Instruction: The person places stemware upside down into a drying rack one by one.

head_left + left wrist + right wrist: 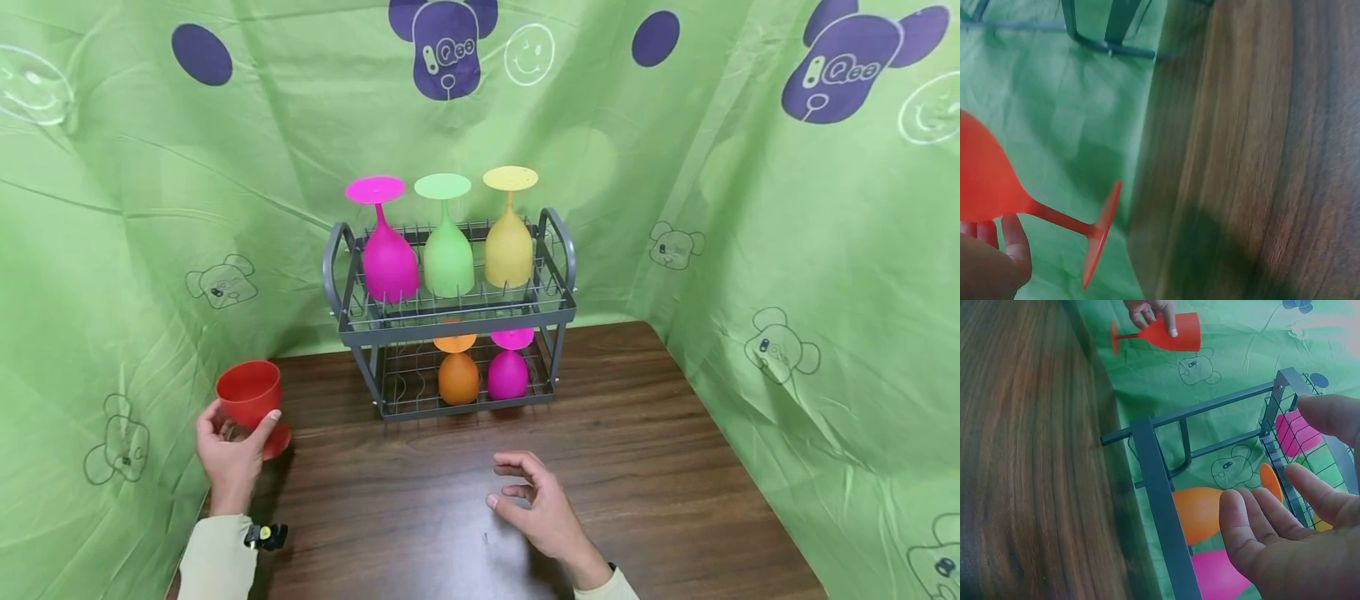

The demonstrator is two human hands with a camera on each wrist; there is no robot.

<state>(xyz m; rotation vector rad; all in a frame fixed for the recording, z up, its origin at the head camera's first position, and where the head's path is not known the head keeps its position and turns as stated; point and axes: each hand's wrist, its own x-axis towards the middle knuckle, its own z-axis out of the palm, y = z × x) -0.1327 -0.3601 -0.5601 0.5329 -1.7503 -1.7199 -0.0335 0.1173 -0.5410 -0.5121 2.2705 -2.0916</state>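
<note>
My left hand [234, 454] grips a red goblet [251, 395] by its bowl, at the left side of the table. The goblet is upright with its mouth up; in the left wrist view its stem and round foot show, and the foot looks raised off the wood. Over the table, right of centre, my right hand [543, 512] hangs with loosely curled fingers and holds nothing. Beyond it stands a two-tier dark metal rack [457, 329]. Upside down on its top tier are a magenta goblet [391, 265], a green goblet [448, 260] and a yellow goblet [509, 250].
On the rack's lower tier an orange goblet [458, 379] and another magenta goblet [508, 375] stand upside down, right of the middle. The brown wooden table [637, 467] is enclosed by green patterned cloth [750, 208] at the back and both sides.
</note>
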